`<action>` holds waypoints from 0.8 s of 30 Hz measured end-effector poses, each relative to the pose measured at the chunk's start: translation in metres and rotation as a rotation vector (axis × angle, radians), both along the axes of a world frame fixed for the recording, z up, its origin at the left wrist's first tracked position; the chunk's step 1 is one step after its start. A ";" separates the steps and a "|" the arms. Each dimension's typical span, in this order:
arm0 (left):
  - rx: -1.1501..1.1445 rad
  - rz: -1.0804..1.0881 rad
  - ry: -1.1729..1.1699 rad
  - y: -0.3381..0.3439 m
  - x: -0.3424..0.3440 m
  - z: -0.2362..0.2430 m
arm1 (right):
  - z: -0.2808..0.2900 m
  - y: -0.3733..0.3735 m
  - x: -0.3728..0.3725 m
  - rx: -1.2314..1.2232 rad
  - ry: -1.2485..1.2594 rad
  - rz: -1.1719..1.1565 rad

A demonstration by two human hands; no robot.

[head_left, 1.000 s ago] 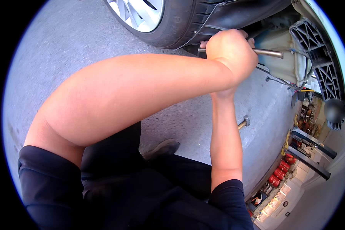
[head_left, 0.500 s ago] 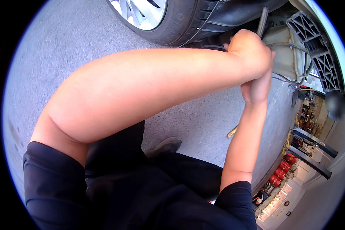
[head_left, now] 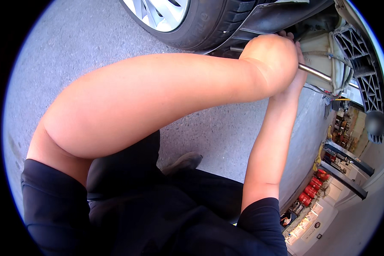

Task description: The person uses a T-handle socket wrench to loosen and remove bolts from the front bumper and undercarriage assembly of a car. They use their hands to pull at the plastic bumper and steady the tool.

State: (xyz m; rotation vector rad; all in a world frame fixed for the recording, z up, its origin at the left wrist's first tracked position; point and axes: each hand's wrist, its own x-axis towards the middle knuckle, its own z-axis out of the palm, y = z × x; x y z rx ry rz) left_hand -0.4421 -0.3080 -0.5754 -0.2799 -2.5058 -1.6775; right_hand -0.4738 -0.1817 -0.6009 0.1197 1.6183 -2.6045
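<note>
My left hand (head_left: 271, 59) is bent at the wrist and closed beside the car's underside, its back toward me; a few fingertips show past it. A shiny round metal rod (head_left: 315, 72) sticks out to the right from between my hands, and my left hand appears closed around it. Just behind and below is my right hand (head_left: 298, 83), pressed close against the left; most of its fingers are hidden. Beyond both hands sits a pale plastic tank (head_left: 318, 45) with a thin hose across it. What the rod's other end meets is hidden.
A car wheel with a black tire (head_left: 200, 30) and silver rim stands at the upper left, next to a dark liner (head_left: 277, 17). A black ribbed bracket (head_left: 362, 64) hangs at the upper right. Red drums (head_left: 311, 190) and dark lift beams (head_left: 343, 179) are farther off.
The metal rod has swung from pointing up and away to pointing right. My left hand has turned at the wrist, and the right hand has shifted slightly with it.
</note>
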 end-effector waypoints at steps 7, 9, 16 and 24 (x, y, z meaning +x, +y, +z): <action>-0.187 0.004 0.125 0.001 0.009 -0.006 | -0.002 -0.006 0.013 -0.084 0.020 0.086; -0.143 -0.014 0.098 0.005 0.004 -0.008 | -0.011 -0.005 0.009 0.025 0.062 0.023; -0.329 -0.065 0.156 0.009 0.008 -0.013 | -0.016 0.003 0.005 -0.069 0.004 0.027; -0.335 0.014 0.224 0.016 0.011 -0.022 | -0.024 0.011 0.003 -0.255 0.019 0.128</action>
